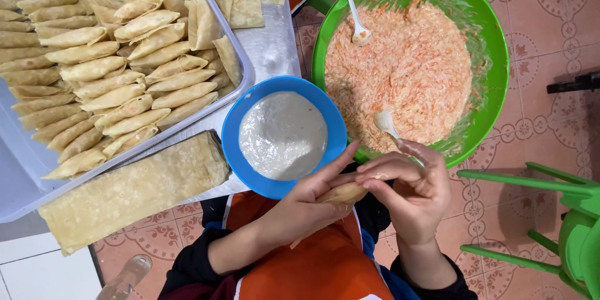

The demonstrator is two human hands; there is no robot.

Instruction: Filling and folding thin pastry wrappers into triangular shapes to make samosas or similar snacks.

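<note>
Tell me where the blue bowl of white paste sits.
Head view, centre: the blue bowl sits between the tray of rolls and the green bowl.

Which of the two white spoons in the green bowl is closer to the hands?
The lower spoon, at the bowl's near edge, just above the right hand. The other spoon stands at the far side.
</note>
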